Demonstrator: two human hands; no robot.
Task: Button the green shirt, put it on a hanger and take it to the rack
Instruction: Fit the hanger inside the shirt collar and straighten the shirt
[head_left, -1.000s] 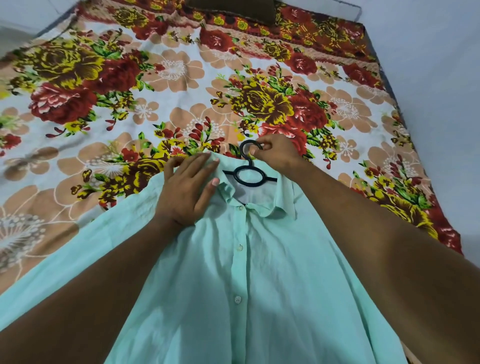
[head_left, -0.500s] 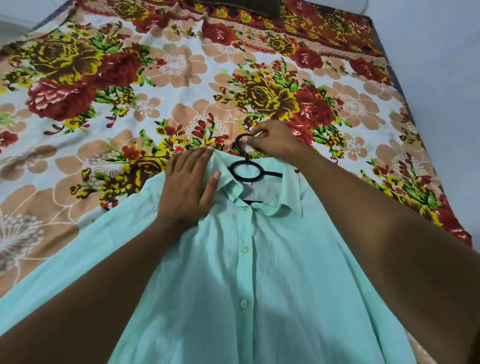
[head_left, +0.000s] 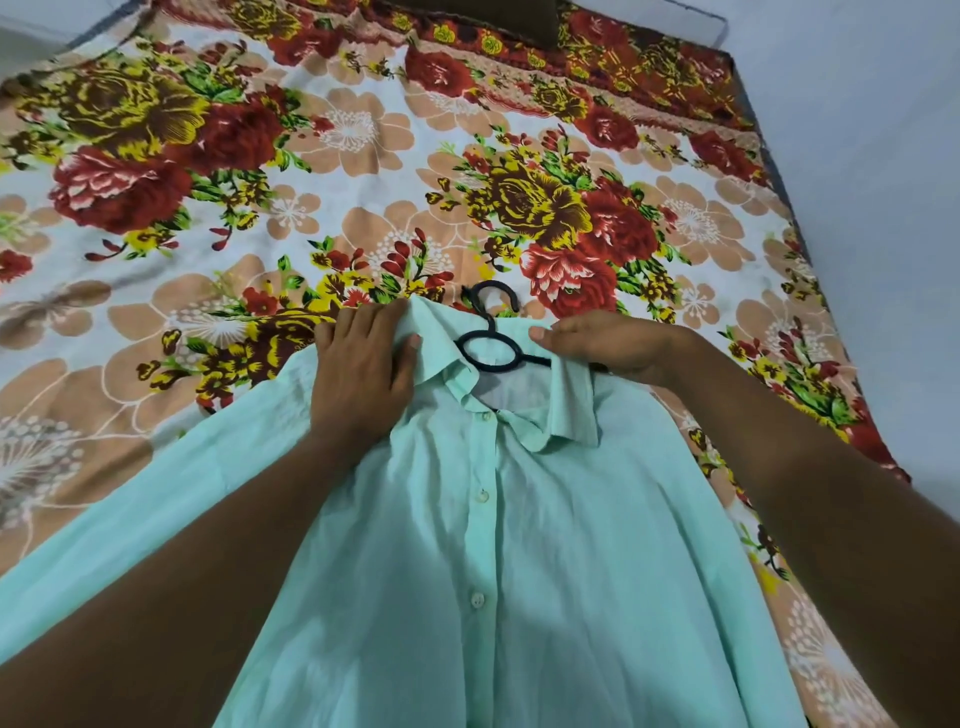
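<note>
One green shirt (head_left: 519, 545) showing three buttons (head_left: 477, 600), one black hanger (head_left: 488, 353), two hands (head_left: 363, 374), one floral bedsheet (head_left: 311, 171).

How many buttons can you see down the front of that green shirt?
3: one button just under the collar, one mid-chest, one lower down. More may lie below the picture's edge.

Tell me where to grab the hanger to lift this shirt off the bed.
Grip the hanger by its black hook, reaching in from the far side, above the collar. Only the hook and neck loop stick out of the green shirt; its arms are hidden inside.
</note>
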